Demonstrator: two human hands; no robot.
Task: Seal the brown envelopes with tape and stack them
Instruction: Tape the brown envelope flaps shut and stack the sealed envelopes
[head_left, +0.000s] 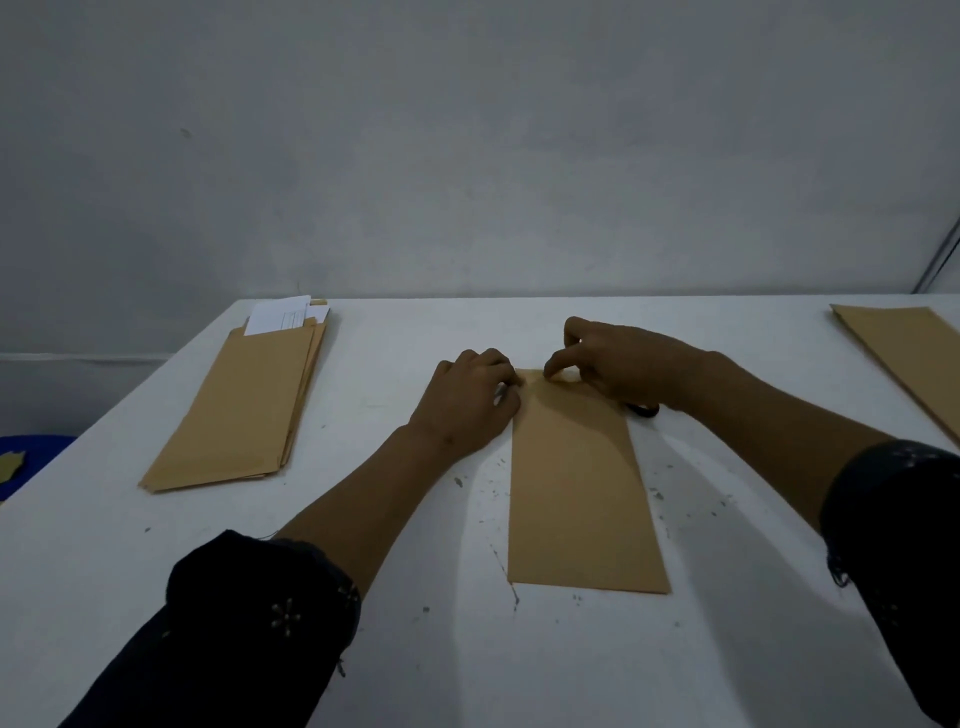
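One brown envelope (582, 483) lies flat mid-table (415, 649). Its far flap end is pinched by left hand (470, 397) and right hand (613, 364) (tape not discernible). Flap should be pressed flat, edges aligned, before smoothing.

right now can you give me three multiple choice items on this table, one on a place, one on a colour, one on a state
1. Where is the pile of envelopes?
A. left of the centre envelope
B. on it
C. off the table

2. What colour is the paper sticking out of that pile?
A. white
B. red
C. green

3. What are both hands doing?
A. resting apart
B. working at the centre envelope's far end
C. lifting the pile

Answers: 1 A, the pile lies left; 2 A, the sheets look white; 3 B, left hand and right hand meet there.
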